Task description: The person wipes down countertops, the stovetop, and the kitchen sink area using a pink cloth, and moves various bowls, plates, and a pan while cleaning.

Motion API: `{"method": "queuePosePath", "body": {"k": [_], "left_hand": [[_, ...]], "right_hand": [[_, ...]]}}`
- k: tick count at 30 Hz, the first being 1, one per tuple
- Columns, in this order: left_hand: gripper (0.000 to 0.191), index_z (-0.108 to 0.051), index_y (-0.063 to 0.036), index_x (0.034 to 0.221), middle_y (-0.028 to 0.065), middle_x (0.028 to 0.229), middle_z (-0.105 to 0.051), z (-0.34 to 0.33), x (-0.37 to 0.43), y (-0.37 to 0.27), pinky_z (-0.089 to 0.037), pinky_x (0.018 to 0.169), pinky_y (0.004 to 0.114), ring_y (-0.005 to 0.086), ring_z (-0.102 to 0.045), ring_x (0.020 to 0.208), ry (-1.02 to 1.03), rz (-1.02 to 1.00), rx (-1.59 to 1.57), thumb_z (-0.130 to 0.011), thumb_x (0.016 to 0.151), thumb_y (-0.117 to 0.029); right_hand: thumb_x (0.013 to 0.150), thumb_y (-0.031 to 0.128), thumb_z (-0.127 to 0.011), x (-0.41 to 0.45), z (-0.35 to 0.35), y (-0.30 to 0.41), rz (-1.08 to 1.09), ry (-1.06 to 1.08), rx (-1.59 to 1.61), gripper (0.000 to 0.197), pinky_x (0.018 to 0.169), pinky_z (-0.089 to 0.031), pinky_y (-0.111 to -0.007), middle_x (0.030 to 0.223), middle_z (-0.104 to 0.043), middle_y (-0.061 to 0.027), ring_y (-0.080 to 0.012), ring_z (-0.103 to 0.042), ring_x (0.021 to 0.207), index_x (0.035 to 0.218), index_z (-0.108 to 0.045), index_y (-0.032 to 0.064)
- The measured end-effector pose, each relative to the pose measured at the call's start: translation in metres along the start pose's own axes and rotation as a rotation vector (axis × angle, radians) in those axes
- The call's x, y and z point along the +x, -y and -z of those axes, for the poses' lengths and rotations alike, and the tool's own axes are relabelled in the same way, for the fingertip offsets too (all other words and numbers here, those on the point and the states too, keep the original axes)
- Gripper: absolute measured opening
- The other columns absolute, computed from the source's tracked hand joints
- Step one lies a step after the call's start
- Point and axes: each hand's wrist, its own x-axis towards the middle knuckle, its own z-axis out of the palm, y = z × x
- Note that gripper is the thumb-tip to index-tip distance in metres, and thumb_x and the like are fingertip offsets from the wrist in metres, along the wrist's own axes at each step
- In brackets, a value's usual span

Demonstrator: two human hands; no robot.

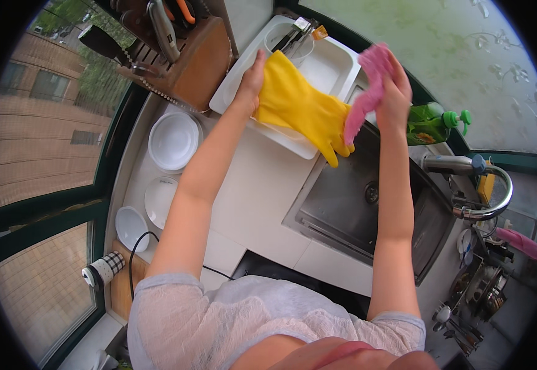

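Note:
A yellow rubber glove (303, 106) hangs stretched out over a white plastic tray (312, 150) and the corner of the sink. Its cuff is gripped by my left hand (252, 85), and its fingers point down to the right. My right hand (394, 95) holds a pink cloth (374, 76), whose lower end lies against the glove near its fingers. In the tray, behind the glove, stands a clear round container (303, 55) with utensils in it.
A wooden knife block (199, 64) stands left of the tray, with white bowls (174, 141) below it. At the right are the steel sink (342, 199), a curved faucet (504, 199) and a green pump bottle (428, 122). A black cable (132, 268) runs beneath my left arm.

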Motion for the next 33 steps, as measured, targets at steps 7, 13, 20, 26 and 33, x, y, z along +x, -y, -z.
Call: {"method": "queuePosePath", "body": {"k": [7,13,20,26,33], "left_hand": [[0.074,-0.060,0.0091,0.115,0.0171,0.107,-0.066,-0.011,0.070,0.006,-0.050,0.080,0.037,0.0247,-0.064,0.096,0.020,0.075,0.359,-0.049,0.091,-0.061],[0.059,-0.049,0.0151,0.120,0.0256,0.112,-0.061,-0.001,0.093,0.028,-0.051,0.086,0.040,0.0301,-0.064,0.098,-0.228,-0.018,0.395,-0.049,0.087,-0.035],[0.029,-0.054,-0.0058,0.115,0.0097,0.103,-0.064,-0.017,-0.043,-0.004,-0.056,0.084,0.038,0.0219,-0.067,0.091,0.036,0.236,-0.070,-0.034,0.102,-0.023],[0.030,-0.042,-0.0096,0.128,0.0098,0.115,-0.060,0.005,-0.087,0.000,-0.054,0.088,0.036,0.0200,-0.063,0.103,0.053,0.199,-0.253,-0.034,0.103,-0.024],[0.043,-0.022,-0.0140,0.142,0.0117,0.115,-0.059,0.000,-0.088,0.010,-0.054,0.088,0.037,0.0214,-0.061,0.104,0.017,0.168,-0.234,-0.036,0.103,-0.025]], "right_hand": [[0.085,0.016,-0.053,0.060,-0.020,-0.097,0.150,0.859,-1.704,0.033,0.092,-0.047,-0.041,0.107,-0.067,-0.0192,-0.0348,-0.062,0.097,0.113,-0.065,0.0030],[0.087,0.010,-0.050,0.056,-0.038,-0.119,0.237,0.779,-1.511,0.024,0.099,-0.043,-0.038,0.108,-0.066,-0.0160,-0.0362,-0.056,0.109,0.104,-0.064,-0.0002],[0.089,0.013,-0.053,0.095,-0.031,-0.164,0.558,0.831,-1.419,0.039,0.110,-0.033,-0.038,0.132,-0.053,-0.0151,-0.0343,-0.045,0.125,0.126,-0.055,0.0049],[0.089,0.013,-0.059,0.042,-0.105,-0.121,-0.117,0.712,-0.693,0.031,0.099,-0.040,-0.033,0.119,-0.059,-0.0164,-0.0316,-0.053,0.115,0.119,-0.058,0.0065],[0.081,-0.008,-0.061,0.122,-0.101,-0.135,0.661,0.706,-0.793,0.035,0.107,-0.037,-0.035,0.134,-0.052,-0.0119,-0.0309,-0.047,0.124,0.108,-0.070,0.0127]]}}
